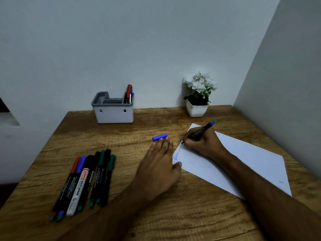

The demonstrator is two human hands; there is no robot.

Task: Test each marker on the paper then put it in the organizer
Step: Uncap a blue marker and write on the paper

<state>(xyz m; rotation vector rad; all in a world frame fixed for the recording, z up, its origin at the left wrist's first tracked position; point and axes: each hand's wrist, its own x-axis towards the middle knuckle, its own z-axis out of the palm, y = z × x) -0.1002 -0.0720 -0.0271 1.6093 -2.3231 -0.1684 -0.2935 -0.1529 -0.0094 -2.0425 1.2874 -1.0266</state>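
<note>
On the counter [156, 119], right hand [205, 145] grips uncapped blue marker [199, 133], tip on paper [243, 162]; left hand [159, 167] lies flat, fingers extended beside blue cap [159, 137].

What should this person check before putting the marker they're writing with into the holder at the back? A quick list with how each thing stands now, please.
1. Marker leaves a mark: ok, blue writing shows on the paper.
2. Firm hold on the marker: ok, the right hand grips it, tip on the paper.
3. Cap back on: not ok, the blue cap lies on the table, just beyond the left hand's fingertips.
4. Paper steady: ok, the left hand's thumb rests at its edge.
5. Room in the organizer: ok, only its right compartment holds markers.
6. Path to the organizer: ok, nothing stands between.
</note>
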